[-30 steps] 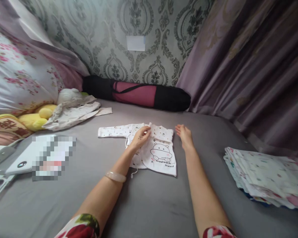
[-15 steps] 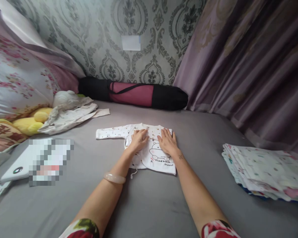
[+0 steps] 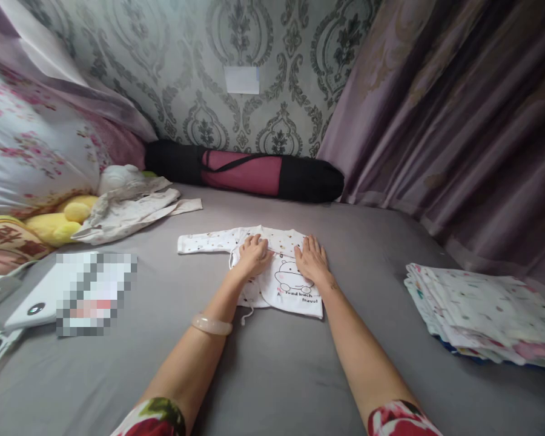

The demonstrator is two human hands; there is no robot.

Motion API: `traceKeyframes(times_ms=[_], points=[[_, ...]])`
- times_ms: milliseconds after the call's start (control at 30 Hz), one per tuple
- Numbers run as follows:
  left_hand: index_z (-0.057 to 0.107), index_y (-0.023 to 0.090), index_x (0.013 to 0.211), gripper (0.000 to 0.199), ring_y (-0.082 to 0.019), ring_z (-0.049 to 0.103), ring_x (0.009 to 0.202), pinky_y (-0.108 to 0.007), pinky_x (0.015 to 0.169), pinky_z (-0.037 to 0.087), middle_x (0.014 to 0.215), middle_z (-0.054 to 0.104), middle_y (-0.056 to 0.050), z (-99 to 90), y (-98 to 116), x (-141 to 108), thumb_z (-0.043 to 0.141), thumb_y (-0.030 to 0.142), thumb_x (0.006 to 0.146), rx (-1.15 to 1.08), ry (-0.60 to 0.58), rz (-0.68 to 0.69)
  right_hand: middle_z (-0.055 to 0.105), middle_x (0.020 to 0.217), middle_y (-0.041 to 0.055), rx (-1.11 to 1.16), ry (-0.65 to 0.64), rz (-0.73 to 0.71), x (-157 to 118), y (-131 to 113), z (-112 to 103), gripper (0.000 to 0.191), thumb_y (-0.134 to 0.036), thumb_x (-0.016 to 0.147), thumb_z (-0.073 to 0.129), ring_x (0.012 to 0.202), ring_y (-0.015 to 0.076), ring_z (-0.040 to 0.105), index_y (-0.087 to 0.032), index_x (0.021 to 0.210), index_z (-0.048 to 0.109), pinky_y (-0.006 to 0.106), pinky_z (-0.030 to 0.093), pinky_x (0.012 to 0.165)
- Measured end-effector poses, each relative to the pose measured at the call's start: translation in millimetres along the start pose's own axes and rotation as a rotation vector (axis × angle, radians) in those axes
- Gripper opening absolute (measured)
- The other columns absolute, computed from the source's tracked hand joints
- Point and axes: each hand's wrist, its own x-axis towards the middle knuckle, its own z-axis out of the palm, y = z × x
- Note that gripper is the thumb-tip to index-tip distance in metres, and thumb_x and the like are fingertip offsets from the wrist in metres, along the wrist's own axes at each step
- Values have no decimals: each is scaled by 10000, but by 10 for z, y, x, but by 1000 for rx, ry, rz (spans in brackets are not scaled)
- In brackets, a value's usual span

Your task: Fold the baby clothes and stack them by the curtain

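Observation:
A small white baby top (image 3: 277, 293) with a printed animal face and lettering lies flat on the grey sheet. One sleeve stretches out to the left; on the right side no sleeve shows. My left hand (image 3: 253, 254) rests on the upper middle of the top, its fingers slightly bent and apart. My right hand (image 3: 312, 259) lies flat with spread fingers on the top's right edge. A tie string hangs from the lower left hem.
Folded cloths (image 3: 485, 315) are stacked at the right. A phone (image 3: 31, 309), a crumpled garment (image 3: 131, 215) and yellow plush (image 3: 57, 227) lie at the left. A black and red long bag (image 3: 245, 172) lies along the wall.
My right hand has slid slightly to the right across the top. My left hand has hardly moved on the cloth. The view has shifted a little.

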Motion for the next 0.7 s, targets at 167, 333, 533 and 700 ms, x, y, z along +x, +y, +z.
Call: traceKeyframes(times_ms=[167,333,533,700], points=[[603,177,1211,418,-313,473,1259,-413,1035,381,1340,560,-138,-424,-278,-13,489,409,883,-92,48,-51,168,1590,166,16,-75,9,37,4,-123,646,-430,992,208,1466,275,133,-44,1507,255,507,97,1164],[609,129,1217,438,-282,599,1115,-344,949,443,1196,655,-153,-756,-847,-94,473,378,883,-102,174,-322,194,1583,174,-2,-56,-60,16,-187,-215,635,-412,994,211,1466,284,131,-35,1500,274,517,52,1168],[616,118,1147,385,-380,494,1219,-454,939,433,1244,574,-241,-744,-1237,-286,464,359,887,-26,317,-701,148,1596,140,29,-81,-336,-137,-698,-114,655,-417,992,189,1479,233,77,-28,1519,208,465,4,1184],[596,129,1146,380,-388,459,1235,-478,941,436,1289,517,-246,-683,-1213,-310,522,372,864,-95,367,-828,121,1601,136,12,-117,-385,-120,-937,-35,669,-433,992,183,1481,233,64,-25,1523,191,450,3,1189]])
